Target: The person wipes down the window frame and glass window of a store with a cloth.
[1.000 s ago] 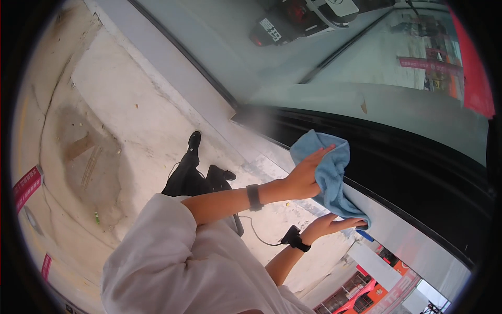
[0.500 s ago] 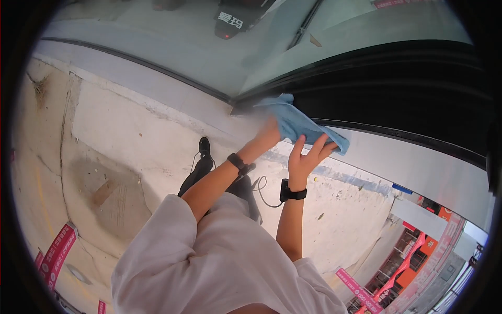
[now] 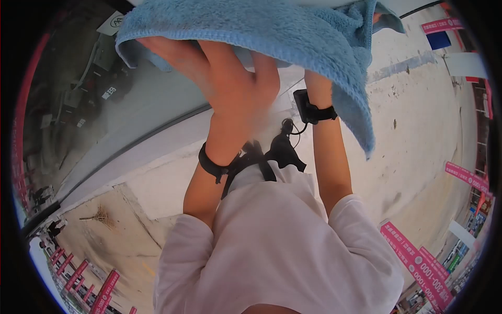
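Observation:
A fluffy blue cloth (image 3: 261, 26) with a stitched edge hangs raised close in front of me, spread between my hands. My left hand (image 3: 230, 78) has its fingers up under the cloth's near edge, somewhat apart, with their tips hidden; it holds the cloth's left part. Behind the drooping right side of the cloth is my right hand (image 3: 317, 86), mostly covered, holding that part. A bit of skin shows in the folds at the upper right. Black straps circle both wrists, and the right one carries a small black box (image 3: 303, 106) with a cable.
A glass pane (image 3: 151, 99) with a dark frame runs along the left, with dark shapes seen through it. Pale, stained concrete ground (image 3: 402, 104) lies below and to the right. Pink banners (image 3: 418, 261) stand further off on both sides.
Both hands have lifted the cloth from the white ledge below the black panel up close to me. It is now spread wider, and my view has turned toward the glass at left.

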The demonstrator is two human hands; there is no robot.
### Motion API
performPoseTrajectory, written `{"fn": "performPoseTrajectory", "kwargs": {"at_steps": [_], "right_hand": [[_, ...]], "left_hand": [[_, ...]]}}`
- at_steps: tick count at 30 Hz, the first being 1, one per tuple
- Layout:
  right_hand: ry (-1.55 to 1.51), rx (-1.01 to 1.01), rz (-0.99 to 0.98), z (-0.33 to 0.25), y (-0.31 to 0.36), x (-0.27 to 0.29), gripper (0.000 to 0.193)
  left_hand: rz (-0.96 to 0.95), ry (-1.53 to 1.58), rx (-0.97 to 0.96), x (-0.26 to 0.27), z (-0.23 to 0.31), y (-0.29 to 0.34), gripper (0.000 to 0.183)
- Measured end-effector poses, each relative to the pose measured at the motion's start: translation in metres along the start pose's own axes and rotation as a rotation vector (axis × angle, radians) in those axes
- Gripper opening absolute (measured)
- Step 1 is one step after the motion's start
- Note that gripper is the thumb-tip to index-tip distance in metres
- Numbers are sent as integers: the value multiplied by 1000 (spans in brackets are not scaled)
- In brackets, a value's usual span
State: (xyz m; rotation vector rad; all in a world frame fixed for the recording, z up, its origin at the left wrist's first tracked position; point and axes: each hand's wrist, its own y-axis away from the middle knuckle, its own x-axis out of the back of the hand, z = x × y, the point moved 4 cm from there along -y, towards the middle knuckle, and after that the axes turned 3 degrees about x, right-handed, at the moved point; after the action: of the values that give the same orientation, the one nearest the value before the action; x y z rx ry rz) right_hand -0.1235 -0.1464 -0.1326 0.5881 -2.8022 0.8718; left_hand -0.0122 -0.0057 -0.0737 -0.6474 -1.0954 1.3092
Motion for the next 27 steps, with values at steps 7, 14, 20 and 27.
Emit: {"fn": "performPoseTrajectory", "kwargs": {"at_steps": [7,14,20,27], "right_hand": [[229,427,157,-16,-76,34,49],[107,399,777,0,-112,43,49],[-262,-107,395,111,-20,5,35],[-489,-251,34,173,-50,-4,28]], "left_hand": [[-254,-65,-222,-33,19,-39,81],[-229,-124,-502,-92,63,-52,78],[-498,-202,-587,-108,41,-11,69],[-625,-293,-619,-139,79,5,75]]}}
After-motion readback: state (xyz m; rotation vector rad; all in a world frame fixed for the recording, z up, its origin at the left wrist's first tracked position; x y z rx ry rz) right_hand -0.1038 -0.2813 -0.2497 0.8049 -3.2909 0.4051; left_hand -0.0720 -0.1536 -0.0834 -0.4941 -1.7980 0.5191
